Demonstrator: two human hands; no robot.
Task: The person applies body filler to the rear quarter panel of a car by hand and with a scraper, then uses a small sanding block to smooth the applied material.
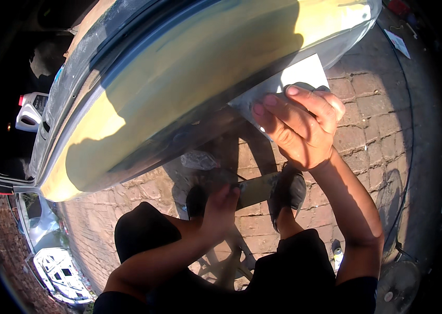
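A curved car body panel [200,78] with a large dull-yellow patch stretches across the upper view, partly in shadow. At its lower right edge my right hand [307,123] grips a white sheet [307,73] with bent fingers. The sheet has a greyish, smudged part beside the fingertips and lies close against the panel. Lower down, in the shade between my knees, my left hand [223,206] is closed at the end of a flat olive-brown piece [256,190]. Blur and shadow hide how its fingers sit and what that piece is.
A white jug with a red cap [31,112] stands in the open car at left. Crumpled clear plastic [199,160] lies on the brick paving [357,136] below the panel. A dark cable [411,131] runs along the right. A white frame-like panel [63,275] lies lower left.
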